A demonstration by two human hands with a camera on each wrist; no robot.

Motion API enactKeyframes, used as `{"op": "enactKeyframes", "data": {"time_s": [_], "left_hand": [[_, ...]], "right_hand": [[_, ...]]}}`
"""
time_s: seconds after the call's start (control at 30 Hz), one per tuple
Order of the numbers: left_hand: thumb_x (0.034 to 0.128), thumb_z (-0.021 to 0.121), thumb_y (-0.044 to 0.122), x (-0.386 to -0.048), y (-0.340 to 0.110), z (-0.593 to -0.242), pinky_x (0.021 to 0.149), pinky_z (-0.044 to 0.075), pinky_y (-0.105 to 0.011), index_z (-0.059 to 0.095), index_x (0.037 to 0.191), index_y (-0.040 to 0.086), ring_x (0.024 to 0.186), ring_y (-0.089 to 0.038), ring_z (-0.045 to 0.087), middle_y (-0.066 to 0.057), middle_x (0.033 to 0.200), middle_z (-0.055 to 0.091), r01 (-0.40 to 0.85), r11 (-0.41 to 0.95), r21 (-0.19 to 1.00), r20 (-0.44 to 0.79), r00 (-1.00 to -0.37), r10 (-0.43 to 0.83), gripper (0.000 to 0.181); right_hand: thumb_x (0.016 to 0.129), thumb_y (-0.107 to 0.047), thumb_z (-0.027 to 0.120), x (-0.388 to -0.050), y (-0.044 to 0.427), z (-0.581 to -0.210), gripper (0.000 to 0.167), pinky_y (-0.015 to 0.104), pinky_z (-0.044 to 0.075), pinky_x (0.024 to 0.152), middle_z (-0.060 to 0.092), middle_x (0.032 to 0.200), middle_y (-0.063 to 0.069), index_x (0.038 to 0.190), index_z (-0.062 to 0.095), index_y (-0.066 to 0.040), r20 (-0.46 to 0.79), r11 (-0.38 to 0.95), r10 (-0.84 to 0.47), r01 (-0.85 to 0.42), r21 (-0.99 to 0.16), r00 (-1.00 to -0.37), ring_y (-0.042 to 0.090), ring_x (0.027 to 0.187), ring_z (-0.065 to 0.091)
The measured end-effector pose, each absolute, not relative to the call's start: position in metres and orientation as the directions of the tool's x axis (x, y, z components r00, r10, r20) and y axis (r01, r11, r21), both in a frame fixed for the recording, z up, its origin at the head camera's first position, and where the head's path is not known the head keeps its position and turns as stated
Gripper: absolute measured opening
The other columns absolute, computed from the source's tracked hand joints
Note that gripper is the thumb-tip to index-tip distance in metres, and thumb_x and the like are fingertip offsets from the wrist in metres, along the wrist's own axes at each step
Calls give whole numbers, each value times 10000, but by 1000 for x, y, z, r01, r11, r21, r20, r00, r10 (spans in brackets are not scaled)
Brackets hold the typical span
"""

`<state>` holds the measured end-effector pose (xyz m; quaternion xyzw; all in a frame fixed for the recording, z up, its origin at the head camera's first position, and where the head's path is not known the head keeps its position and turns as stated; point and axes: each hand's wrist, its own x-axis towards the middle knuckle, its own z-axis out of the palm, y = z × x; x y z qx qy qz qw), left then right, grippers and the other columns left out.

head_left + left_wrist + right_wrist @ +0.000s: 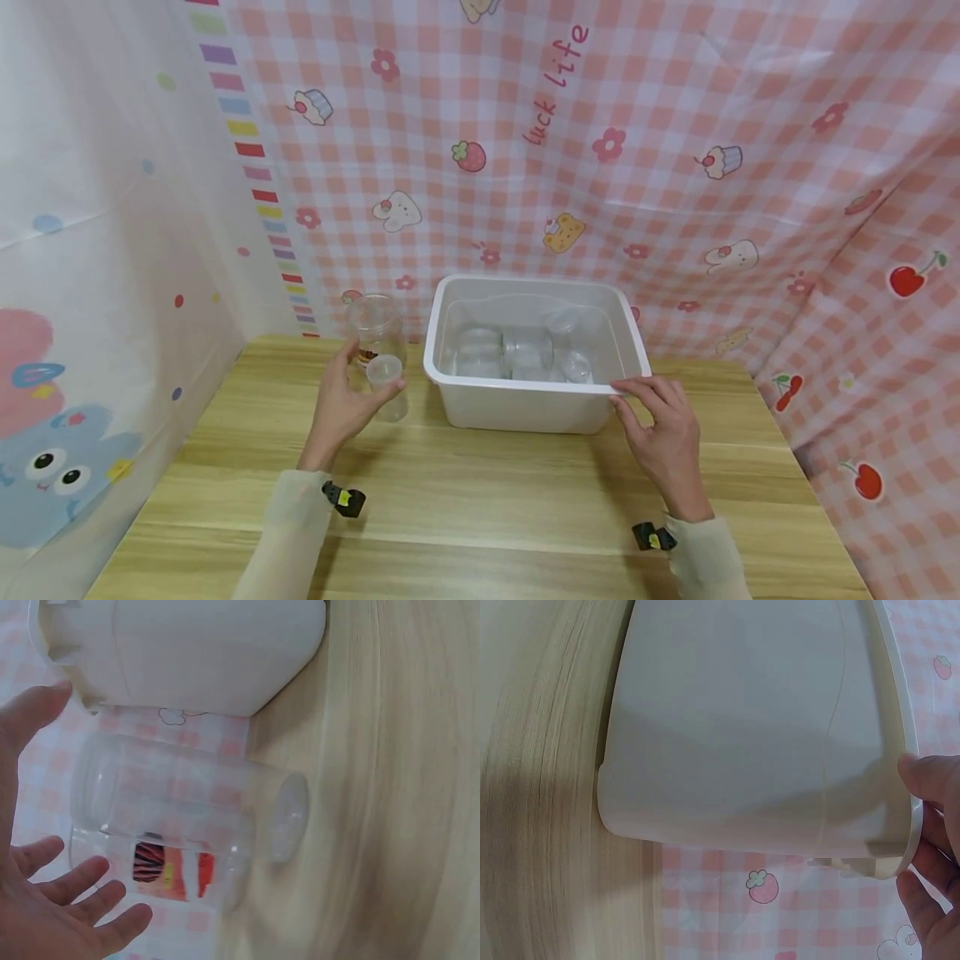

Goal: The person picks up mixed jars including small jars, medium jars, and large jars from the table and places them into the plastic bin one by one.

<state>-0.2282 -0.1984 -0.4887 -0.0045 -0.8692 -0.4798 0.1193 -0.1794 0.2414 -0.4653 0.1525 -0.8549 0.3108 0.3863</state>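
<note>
A tall clear plastic container (393, 408), with a whitish top, stands upright on the table left of the white plastic bin (517, 408). My left hand (341, 412) is beside it, fingers spread around it; in the left wrist view the thumb and fingers (124, 930) look apart from it. Just behind stands a larger clear jar (377, 317) with a printed label (172, 870). My right hand (667, 429) pinches the bin's front right rim corner, thumb (922, 776) on the outer side and fingers over the edge. Several clear jars (528, 354) lie inside the bin.
The wood-grain table (487, 517) carries everything. A pink checked cloth (525, 167) hangs close behind the bin, with another patterned cloth (150, 208) along the left side. Each wrist has a small black camera (347, 500) strapped on.
</note>
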Motion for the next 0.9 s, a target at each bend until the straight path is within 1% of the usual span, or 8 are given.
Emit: {"op": "enactKeyframes", "data": {"time_s": [0.23,0.47,0.53,0.57,0.63,0.73,0.8,0.9], "left_hand": [[810,883,354,-229,-200,-502,1151,414,-570,371,1561,109,1428,-346,419,-180,1514,478,15,387,922,77,-987,-145,942],[855,848,195,-231,-198,-508,1136,434,-585,474,1481,53,1331,-341,508,-222,1424,561,39,273,961,79,-987,-138,744],[859,842,169,-231,-197,-510,1104,477,-531,523,1437,46,1290,-330,537,-223,1386,591,45,263,964,83,-987,-137,671],[865,836,165,-231,-197,-510,1083,500,-480,540,1422,42,1274,-322,548,-221,1373,601,47,262,964,84,-988,-133,642],[875,827,163,-232,-197,-511,1025,530,-345,565,1401,40,1256,-301,561,-214,1362,613,48,263,964,83,-989,-124,600],[878,825,164,-232,-196,-512,927,516,-179,570,1401,46,1255,-292,567,-205,1370,615,45,260,965,78,-990,-115,594],[875,828,163,-232,-196,-511,910,507,-150,568,1404,47,1264,-293,566,-204,1378,613,39,262,964,72,-991,-116,601],[877,826,158,-232,-196,-506,963,513,-217,561,1413,49,1277,-295,563,-200,1388,610,23,277,961,59,-991,-119,608]], "right_hand": [[800,-25,855,-180,241,-466,264,224,376,731,733,1041,79,1044,794,-107,757,760,-18,-501,-414,-653,212,896,534],[797,-19,855,-179,241,-466,273,219,378,732,734,1038,73,1047,795,-111,758,756,-14,-503,-418,-652,208,894,532],[798,-19,855,-180,242,-467,273,221,381,734,733,1038,76,1048,795,-110,758,759,-14,-501,-417,-652,211,897,534],[800,-20,854,-179,242,-467,272,221,381,736,733,1041,77,1050,795,-110,756,760,-14,-499,-418,-655,211,900,534],[801,-21,854,-180,243,-467,271,222,379,736,733,1043,78,1050,794,-108,753,761,-12,-494,-420,-658,211,900,532],[808,-33,852,-180,243,-467,257,224,378,734,732,1047,81,1048,792,-102,747,767,-11,-485,-420,-665,211,898,530],[812,-46,853,-180,244,-467,249,228,384,742,732,1052,84,1047,792,-101,741,768,-14,-481,-421,-671,217,905,534],[824,-72,851,-180,244,-467,235,231,394,759,730,1062,84,1049,791,-102,730,771,-16,-473,-426,-683,227,920,542]]}}
